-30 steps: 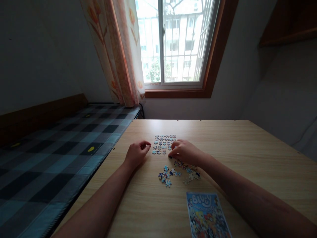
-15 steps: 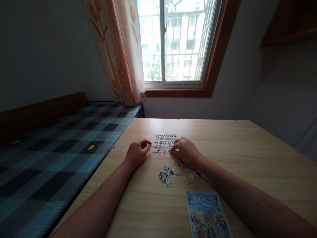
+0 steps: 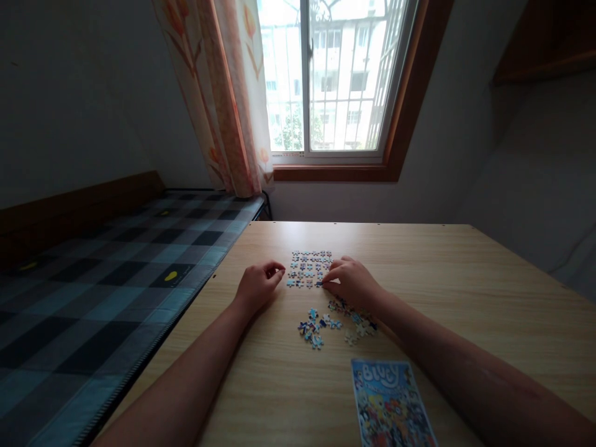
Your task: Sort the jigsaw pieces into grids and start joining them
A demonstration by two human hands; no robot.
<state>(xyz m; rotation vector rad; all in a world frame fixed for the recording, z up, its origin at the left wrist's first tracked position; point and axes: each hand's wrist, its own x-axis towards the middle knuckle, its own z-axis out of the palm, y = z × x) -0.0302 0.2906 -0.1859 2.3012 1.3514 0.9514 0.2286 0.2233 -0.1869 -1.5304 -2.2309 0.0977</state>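
Small jigsaw pieces (image 3: 310, 267) lie in spaced rows on the wooden table (image 3: 261, 385). At the right end of the nearest row, my right hand (image 3: 350, 280) pinches a puzzle piece (image 3: 319, 284) that rests on the table. My left hand (image 3: 259, 285) rests left of the rows, thumb and fingertips pressed together; whatever is between them is too small to make out. Nearer to me is a loose heap of pieces (image 3: 317, 328), and more pieces (image 3: 361, 324) lie beside my right wrist, some turned face down.
A Bluey picture card (image 3: 391, 400) lies near the table's front, beside my right forearm. To the left stands a bed with a checked cover (image 3: 125, 273). Behind the table are a window (image 3: 344, 81) and a flowered curtain (image 3: 233, 93).
My right hand has shifted very slightly to the right, and more of the piece at its fingertips shows. The left hand has stayed where it was.
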